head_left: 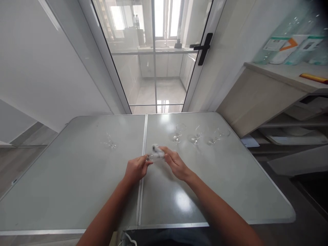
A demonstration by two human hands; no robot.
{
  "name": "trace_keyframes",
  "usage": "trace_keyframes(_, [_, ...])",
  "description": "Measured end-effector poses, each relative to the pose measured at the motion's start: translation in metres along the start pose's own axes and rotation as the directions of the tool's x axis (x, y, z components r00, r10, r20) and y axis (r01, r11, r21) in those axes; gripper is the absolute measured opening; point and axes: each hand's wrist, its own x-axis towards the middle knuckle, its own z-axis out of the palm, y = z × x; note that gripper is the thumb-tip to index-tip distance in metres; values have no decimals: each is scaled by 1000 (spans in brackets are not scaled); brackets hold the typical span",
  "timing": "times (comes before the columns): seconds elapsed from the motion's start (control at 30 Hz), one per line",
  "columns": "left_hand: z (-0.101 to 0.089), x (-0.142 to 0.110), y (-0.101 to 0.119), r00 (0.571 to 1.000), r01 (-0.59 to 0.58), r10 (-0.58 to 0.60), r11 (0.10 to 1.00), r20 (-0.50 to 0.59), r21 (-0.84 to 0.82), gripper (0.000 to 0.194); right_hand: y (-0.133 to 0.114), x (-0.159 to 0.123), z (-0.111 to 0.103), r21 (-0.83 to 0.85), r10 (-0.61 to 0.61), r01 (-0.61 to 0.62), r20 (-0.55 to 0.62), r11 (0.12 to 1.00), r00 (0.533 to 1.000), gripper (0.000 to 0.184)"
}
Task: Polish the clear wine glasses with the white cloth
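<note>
My left hand pinches the foot end of a small clear stemmed glass, tilted on its side above the seam of the table. At the bowl end, my right hand has its fingers closed on a white cloth or tissue, pressed against the glass. Motion blurs the cloth, and the bowl is partly hidden behind it. To the right, beyond my hands, stand three more stemmed glasses: one glass, a second glass and a third glass. A further glass stands on the left half.
A glass-paned door with a black handle rises behind the table. On the right, a shelf unit carries clear plastic bottles and a yellow-red object. A dark object lies at the near table edge.
</note>
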Motion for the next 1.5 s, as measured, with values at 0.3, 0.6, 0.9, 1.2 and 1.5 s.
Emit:
trace_keyframes(0.3, [-9,2,12,996,51,-36,977,76,-208,15,10,3,-8,-169,-134,162,163,972,977,28])
trace_keyframes(0.6, [-22,17,13,728,659,-41,320,684,-681,56,15,1,-42,-73,-304,362,407,929,862,22])
trace_keyframes(0.9, [-9,8,21,923,358,-195,747,330,-560,49,29,1,-19,-183,-264,284,126,941,956,17])
trace_keyframes(1.2, [2,5,21,886,428,-429,618,173,-660,42,29,3,-3,351,177,-10,-446,937,877,43])
trace_keyframes(1.5, [14,2,21,896,428,-354,532,267,-730,45,45,8,11,354,316,-198,-314,914,896,37])
